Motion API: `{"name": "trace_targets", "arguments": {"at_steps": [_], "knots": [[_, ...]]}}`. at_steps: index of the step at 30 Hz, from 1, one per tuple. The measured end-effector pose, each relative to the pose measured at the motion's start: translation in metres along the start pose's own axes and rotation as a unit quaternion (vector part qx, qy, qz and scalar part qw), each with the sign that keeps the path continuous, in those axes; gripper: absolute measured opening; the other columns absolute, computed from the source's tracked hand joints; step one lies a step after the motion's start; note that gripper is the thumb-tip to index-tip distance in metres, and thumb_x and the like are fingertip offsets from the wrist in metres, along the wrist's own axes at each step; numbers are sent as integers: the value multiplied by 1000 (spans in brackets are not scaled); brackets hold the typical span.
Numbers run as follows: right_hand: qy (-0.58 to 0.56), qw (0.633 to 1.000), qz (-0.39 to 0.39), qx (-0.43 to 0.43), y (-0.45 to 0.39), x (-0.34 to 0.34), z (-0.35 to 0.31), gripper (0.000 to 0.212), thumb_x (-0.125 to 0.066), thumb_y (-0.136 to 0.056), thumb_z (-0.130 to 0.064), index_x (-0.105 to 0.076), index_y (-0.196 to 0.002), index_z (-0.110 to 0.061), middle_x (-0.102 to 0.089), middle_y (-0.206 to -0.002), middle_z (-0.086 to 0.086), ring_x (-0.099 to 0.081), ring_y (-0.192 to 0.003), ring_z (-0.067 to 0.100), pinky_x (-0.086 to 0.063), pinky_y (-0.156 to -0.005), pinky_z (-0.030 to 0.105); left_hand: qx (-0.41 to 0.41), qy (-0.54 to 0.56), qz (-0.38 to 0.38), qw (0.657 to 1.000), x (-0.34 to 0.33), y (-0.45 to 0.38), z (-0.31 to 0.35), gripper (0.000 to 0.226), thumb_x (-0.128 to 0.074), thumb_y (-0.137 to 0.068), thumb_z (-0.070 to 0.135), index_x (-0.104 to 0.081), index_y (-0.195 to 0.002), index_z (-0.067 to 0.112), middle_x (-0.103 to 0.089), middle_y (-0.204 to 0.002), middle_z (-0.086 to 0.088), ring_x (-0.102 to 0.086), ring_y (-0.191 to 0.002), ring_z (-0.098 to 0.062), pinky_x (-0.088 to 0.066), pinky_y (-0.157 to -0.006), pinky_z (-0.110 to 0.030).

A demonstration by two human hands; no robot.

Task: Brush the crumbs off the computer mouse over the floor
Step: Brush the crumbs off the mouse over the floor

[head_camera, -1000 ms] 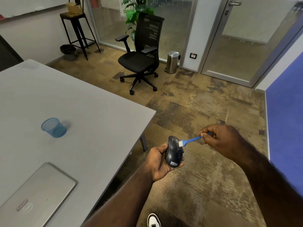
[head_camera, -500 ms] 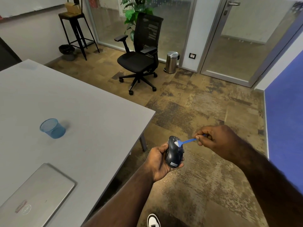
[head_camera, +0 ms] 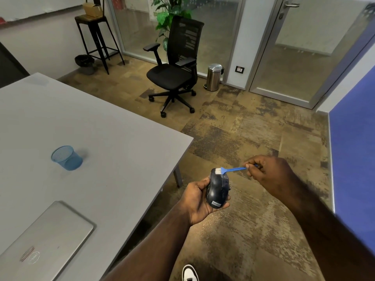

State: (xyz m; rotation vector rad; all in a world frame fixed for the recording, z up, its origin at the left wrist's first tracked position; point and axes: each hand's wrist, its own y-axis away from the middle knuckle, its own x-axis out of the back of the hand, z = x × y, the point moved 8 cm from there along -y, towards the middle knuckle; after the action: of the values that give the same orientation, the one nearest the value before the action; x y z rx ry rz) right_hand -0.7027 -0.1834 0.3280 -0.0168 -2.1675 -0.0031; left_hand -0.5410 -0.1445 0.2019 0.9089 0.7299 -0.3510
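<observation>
Mouse (head_camera: 218, 188) cleaning, mid-brush over the floor (head_camera: 253, 230)

Left hand (head_camera: 197, 201) has its fingers wrapped round the dark mouse, held out past the desk (head_camera: 121, 151) edge above the carpet. Right hand (head_camera: 267, 173) pinches the little blue brush (head_camera: 231, 169), white bristles sitting on the mouse's far end. Pale specks dot the carpet underneath, so I'd guess some crumbs are off already; the near end probably needs passes. Plenty of open floor right and ahead, desk corner close on the left.

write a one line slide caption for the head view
Left hand holds a dark computer mouse over the floor while the right hand sweeps a small blue brush across its front end.
</observation>
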Motion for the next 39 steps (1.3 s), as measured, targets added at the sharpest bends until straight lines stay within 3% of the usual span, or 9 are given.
{"name": "trace_targets", "arguments": {"at_steps": [4,9,13,18,21,26,30,34,39], "knots": [[-18,998,52,-14,0,15,6,14,-61,-90,-21,-73,-96,-23,-65,-60,-16,-61,-53,-1,-42,-44,10,-2,10,2,1000,2,0,0,51,-31,-101,34,-52,-135,1,-54,-129,-26,-60,-96,-36,-49,-88,-47],[-27,999,-16,-33,5,8,8,13,-61,-90,-20,-73,-89,-24,-70,-62,-8,-64,-54,13,-52,-48,29,-6,23,3,1000,4,1,2,55,-30,-101,36,-54,-133,-2,-56,-129,-26,-61,-96,-37,-52,-86,-45],[-74,996,36,-26,6,23,9,12,-61,-91,-18,-73,-93,-19,-70,-63,-8,-63,-55,-1,-46,-48,10,-9,51,-23,998,1,3,3,55,-28,-99,33,-58,-128,-3,-59,-124,-24,-62,-94,-36,-56,-81,-43],[-39,999,7,-24,9,15,3,13,-61,-91,-17,-73,-92,-21,-70,-64,-7,-66,-59,13,-54,-54,31,-12,63,-33,997,1,2,5,57,-26,-100,34,-54,-132,-3,-61,-122,-24,-61,-96,-37,-56,-83,-44],[-78,996,49,-22,10,26,7,12,-61,-91,-15,-72,-91,-19,-69,-62,-8,-64,-58,3,-48,-52,13,-13,70,-37,997,0,2,4,58,-23,-100,33,-52,-135,-3,-60,-123,-25,-60,-96,-38,-56,-82,-44],[-65,998,-26,-3,13,8,0,13,-61,-91,-17,-72,-91,-24,-71,-65,-6,-66,-59,15,-54,-57,34,-16,72,-44,996,-1,2,6,58,-21,-100,33,-51,-136,-3,-61,-121,-24,-61,-94,-37,-56,-81,-43],[-68,996,61,8,12,29,3,12,-62,-90,-15,-72,-93,-21,-69,-65,-10,-66,-63,1,-50,-53,12,-17,78,-47,996,-1,2,5,57,-23,-100,31,-52,-134,-4,-60,-123,-25,-62,-94,-38,-56,-81,-44],[-68,998,-13,2,14,11,3,14,-62,-90,-17,-73,-94,-25,-71,-64,-7,-66,-59,12,-55,-55,29,-19,81,-50,995,-1,1,6,57,-23,-100,31,-53,-134,-4,-61,-123,-26,-65,-91,-39,-56,-81,-44],[-71,996,48,-3,11,24,7,12,-62,-90,-17,-73,-93,-19,-69,-63,-9,-65,-62,-1,-51,-53,15,-16,101,-53,993,-1,1,6,58,-23,-100,31,-51,-135,-4,-61,-123,-27,-66,-90,-40,-57,-80,-44]]}}
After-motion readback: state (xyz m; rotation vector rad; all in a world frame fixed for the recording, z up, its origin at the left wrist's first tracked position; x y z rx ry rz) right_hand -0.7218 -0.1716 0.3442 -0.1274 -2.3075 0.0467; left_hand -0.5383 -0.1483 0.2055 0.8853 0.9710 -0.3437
